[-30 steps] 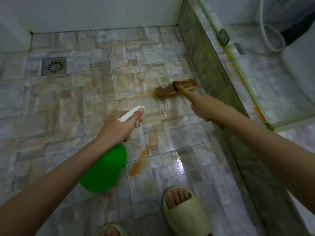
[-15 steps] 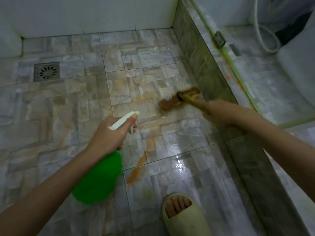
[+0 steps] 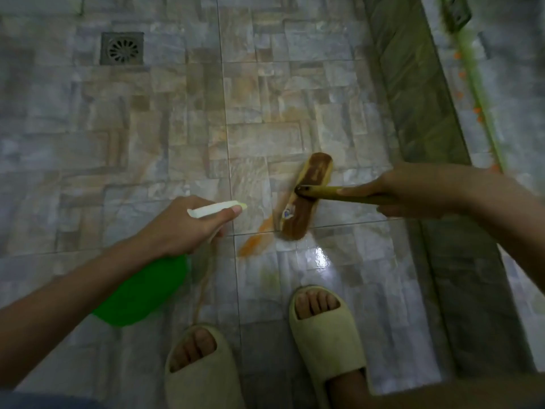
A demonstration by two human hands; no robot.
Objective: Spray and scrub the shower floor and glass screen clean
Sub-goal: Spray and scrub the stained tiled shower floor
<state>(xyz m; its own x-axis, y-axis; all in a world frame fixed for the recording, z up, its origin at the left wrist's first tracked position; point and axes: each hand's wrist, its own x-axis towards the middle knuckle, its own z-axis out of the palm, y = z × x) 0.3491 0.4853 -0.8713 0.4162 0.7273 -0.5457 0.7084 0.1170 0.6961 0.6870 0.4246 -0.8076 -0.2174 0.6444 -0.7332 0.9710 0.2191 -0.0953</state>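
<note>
Shower floor [image 3: 165, 149]: stone-pattern tiles filling the frame, wet and glossy near the feet, marked with orange-brown staining; the strongest streak [image 3: 256, 239] lay just beside the near end of the brush. Glass screen: not identifiable in this view.

Scrub brush [image 3: 305, 199]: brown, long-handled, head flat on the tiles at centre-right, over the stained patch. Right hand [image 3: 404, 191] was closed around its yellowish handle [image 3: 330, 192].

Spray bottle [image 3: 144, 293]: green body, white nozzle [image 3: 216, 208] aimed towards the brush and streak. Left hand [image 3: 188, 225] was wrapped around the neck, thumb lying along the top of the sprayer; the trigger finger was hidden.

Step in hand, as judged: scrubbing the floor stain, with spray held ready. Next move likely called for strokes across the orange streak, with a fresh spray if it dried.

Surroundings: floor drain [image 3: 122, 48] at far left, well apart; dark tiled kerb [image 3: 418, 93] along the right, near the brush, limiting sideways strokes; two pale slippers [image 3: 327, 329] close below the work patch, on slick tile, a slip risk.
</note>
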